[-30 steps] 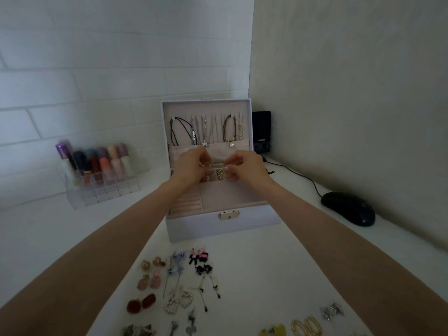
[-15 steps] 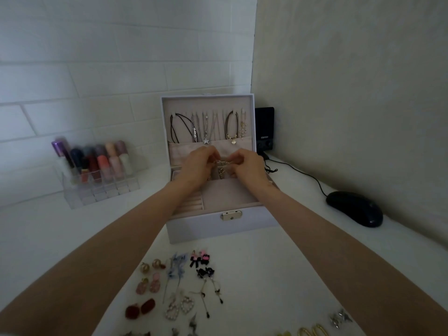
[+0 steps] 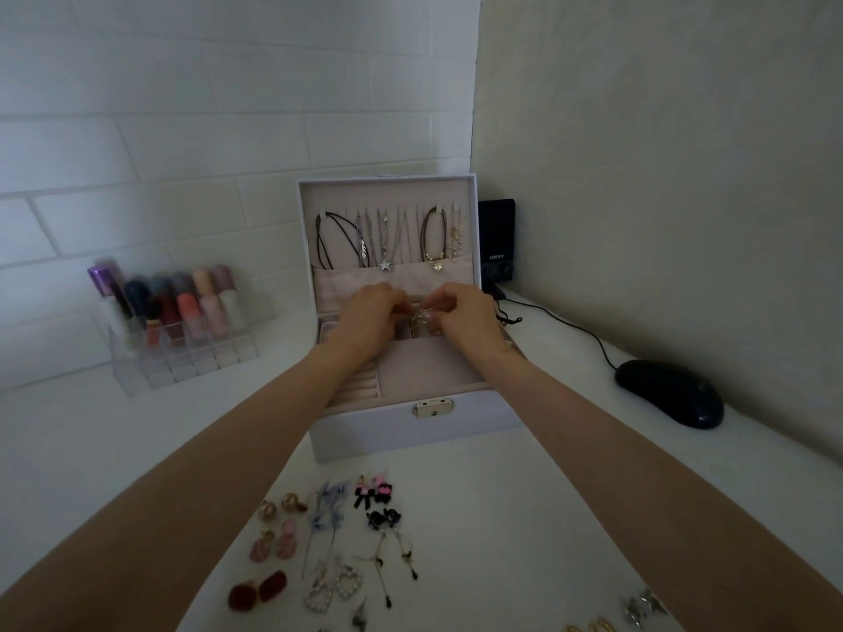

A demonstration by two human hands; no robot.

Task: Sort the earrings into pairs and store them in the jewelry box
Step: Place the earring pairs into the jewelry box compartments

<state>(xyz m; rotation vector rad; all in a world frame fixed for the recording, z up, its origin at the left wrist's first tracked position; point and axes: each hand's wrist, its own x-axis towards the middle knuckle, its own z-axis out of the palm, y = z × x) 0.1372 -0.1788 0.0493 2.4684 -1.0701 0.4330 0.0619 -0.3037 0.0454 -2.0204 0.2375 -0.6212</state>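
The pale lilac jewelry box (image 3: 410,428) stands open on the white table, necklaces hanging in its lid. Both hands reach over its back compartments. My left hand (image 3: 367,314) and my right hand (image 3: 463,314) pinch a small gold-toned earring (image 3: 416,322) that dangles between their fingertips above the tray. Several earring pairs lie in rows on the table in front of the box: gold studs (image 3: 279,506), pink drops (image 3: 273,545), dark red ovals (image 3: 257,590), pearl hearts (image 3: 333,588), black-and-pink bows (image 3: 374,492).
A clear rack of lipsticks and polish bottles (image 3: 182,321) stands at the left by the brick wall. A black mouse (image 3: 670,392) with its cable lies at the right. A small black speaker (image 3: 497,241) sits behind the box. Silver and gold earrings (image 3: 638,608) lie at the bottom right.
Both hands have stayed over the back of the box and come a little closer together, and the earring now hangs lower between the fingertips. The camera view has tilted slightly.
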